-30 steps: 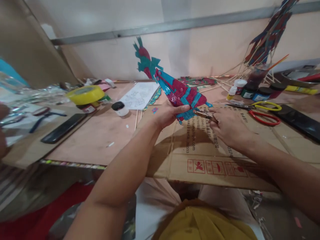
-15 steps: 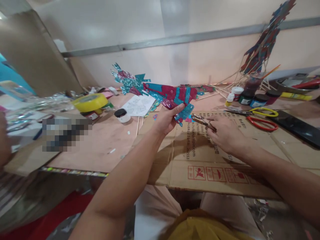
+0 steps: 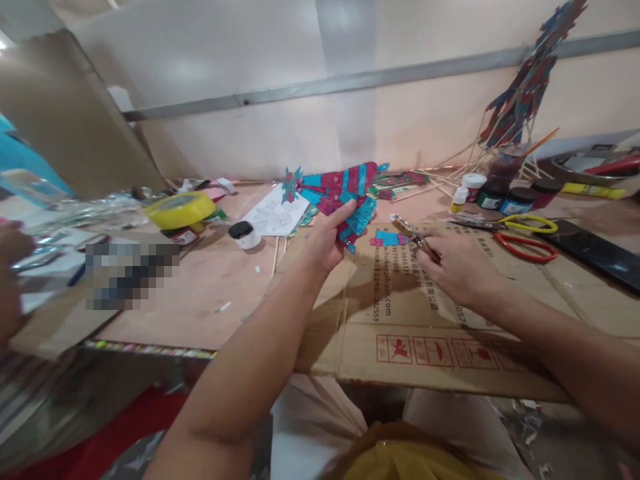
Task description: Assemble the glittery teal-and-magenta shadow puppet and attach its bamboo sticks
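My left hand (image 3: 333,230) is closed on a flat jointed cut-out figure (image 3: 345,190), painted magenta and turquoise, its thumb pressed on the front. The figure is raised over the cardboard sheet (image 3: 360,347). In my right hand (image 3: 450,263) is a pair of metal pliers (image 3: 417,235), head pointing left toward the figure but apart from it. The fingers wrap the pliers' handles and partly hide them. Below the plier head a small turquoise and magenta piece (image 3: 389,239) lies on the cardboard.
Scissors with red and yellow handles (image 3: 525,247) and a black phone (image 3: 595,257) lie right. Paint jars (image 3: 519,201) stand behind them. Left are a white jar with black lid (image 3: 244,235), yellow tape (image 3: 180,208), drawings (image 3: 274,212) and another person's hand (image 3: 13,267).
The cut-out figure has turned and its far end has swung, now looking shorter. The pliers' head has shifted slightly right and up, away from the figure. The small piece on the cardboard shows more fully.
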Tool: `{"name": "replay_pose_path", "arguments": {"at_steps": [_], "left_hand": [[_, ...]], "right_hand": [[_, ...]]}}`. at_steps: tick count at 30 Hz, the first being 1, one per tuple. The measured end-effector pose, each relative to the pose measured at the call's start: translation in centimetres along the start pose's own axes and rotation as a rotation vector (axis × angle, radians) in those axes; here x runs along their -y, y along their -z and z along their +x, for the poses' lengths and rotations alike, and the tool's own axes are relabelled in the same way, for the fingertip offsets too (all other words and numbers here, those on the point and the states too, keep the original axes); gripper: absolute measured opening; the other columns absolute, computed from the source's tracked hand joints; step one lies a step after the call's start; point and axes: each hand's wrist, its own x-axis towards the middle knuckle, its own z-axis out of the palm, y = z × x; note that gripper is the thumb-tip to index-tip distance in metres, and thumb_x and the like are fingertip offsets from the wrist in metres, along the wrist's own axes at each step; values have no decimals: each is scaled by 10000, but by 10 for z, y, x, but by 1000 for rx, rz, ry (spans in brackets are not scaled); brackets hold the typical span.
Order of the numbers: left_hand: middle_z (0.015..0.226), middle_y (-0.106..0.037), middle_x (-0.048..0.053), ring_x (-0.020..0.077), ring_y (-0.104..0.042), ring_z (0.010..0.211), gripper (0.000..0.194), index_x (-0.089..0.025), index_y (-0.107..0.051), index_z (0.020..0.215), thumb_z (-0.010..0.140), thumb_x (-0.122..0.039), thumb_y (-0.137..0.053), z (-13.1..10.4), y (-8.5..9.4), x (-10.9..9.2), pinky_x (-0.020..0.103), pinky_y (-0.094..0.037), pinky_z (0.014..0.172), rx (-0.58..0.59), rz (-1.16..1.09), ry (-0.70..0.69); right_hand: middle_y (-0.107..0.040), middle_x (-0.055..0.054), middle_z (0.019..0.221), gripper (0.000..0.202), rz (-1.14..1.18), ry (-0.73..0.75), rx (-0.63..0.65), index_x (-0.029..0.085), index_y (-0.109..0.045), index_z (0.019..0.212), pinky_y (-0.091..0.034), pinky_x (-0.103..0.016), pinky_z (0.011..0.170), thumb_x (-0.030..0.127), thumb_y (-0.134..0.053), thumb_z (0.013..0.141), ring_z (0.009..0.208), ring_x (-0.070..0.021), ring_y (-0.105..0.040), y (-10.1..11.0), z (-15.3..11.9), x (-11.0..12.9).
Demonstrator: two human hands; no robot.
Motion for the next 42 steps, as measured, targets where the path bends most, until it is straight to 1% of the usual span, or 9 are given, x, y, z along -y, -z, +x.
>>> {"name": "replay_pose_path", "arguments": {"at_steps": [3, 7, 10, 16, 21, 26, 32, 38, 42], "left_hand": [[692, -685, 25, 136, -630, 594, 141, -149, -644, 742, 671, -237, -727, 3, 6, -5, 240, -547, 532, -45, -51, 34], [654, -662, 9, 133, -623, 592, 71, -153, -618, 701, 646, -171, -658, 2, 6, -8, 252, -553, 547, -59, -97, 40], [681, -678, 1, 126, -625, 580, 106, -154, -631, 727, 632, -142, -675, -1, 1, -8, 245, -545, 537, -56, -76, 34], [784, -714, -8, 115, -625, 581, 209, -181, -661, 812, 629, -150, -757, -4, -6, -5, 246, -544, 537, -23, -53, -53], [812, -724, -7, 115, -638, 624, 264, -188, -684, 872, 634, -159, -793, -6, -8, 0, 237, -556, 581, -5, -60, -112], [850, -737, 13, 155, -690, 753, 269, -183, -678, 851, 625, -185, -825, -5, -8, 8, 271, -582, 708, -29, -71, -112], [982, -746, 33, 200, -703, 928, 388, -202, -693, 932, 583, -218, -861, -3, -6, 19, 345, -568, 878, 21, -68, -129], [893, -749, 7, 181, -696, 920, 360, -214, -695, 843, 541, -217, -890, -7, -9, 21, 283, -560, 821, -86, -55, -178], [868, -747, -17, 164, -693, 883, 437, -235, -694, 884, 503, -203, -906, -9, -12, 20, 266, -550, 794, -90, -65, -197]], "right_hand": [[-659, -107, 954, 290, 67, 35, -75, 200, -548, 653, -443, -338, 816, 256, -425, 909, 914, -225, -600, 4, 2, -4], [-638, -91, 923, 287, 109, 38, -59, 196, -568, 637, -440, -323, 778, 243, -436, 888, 879, -212, -595, 2, 2, -5], [-636, -84, 895, 300, 117, 18, -43, 191, -581, 640, -430, -318, 754, 252, -431, 893, 851, -204, -591, 3, 2, -5], [-629, -69, 785, 283, 88, -35, -115, 196, -577, 650, -413, -321, 726, 291, -474, 896, 798, -209, -582, 17, 7, -11], [-626, -67, 822, 271, 50, 20, -34, 204, -517, 609, -428, -317, 724, 253, -471, 872, 767, -192, -583, 8, 4, -9], [-643, -104, 972, 186, -43, 59, -55, 190, -583, 680, -460, -329, 774, 202, -493, 842, 808, -201, -596, -7, -2, -5], [-651, -112, 1013, 155, -112, 60, -79, 174, -660, 775, -474, -343, 840, 184, -521, 843, 896, -223, -611, -10, -4, -2], [-652, -119, 989, 190, -155, 93, -117, 160, -667, 772, -477, -352, 848, 170, -499, 859, 909, -234, -597, -10, -4, -4], [-641, -142, 1031, 170, -208, 121, -169, 135, -674, 823, -469, -386, 880, 166, -509, 848, 960, -266, -572, -9, -5, -3]]}}
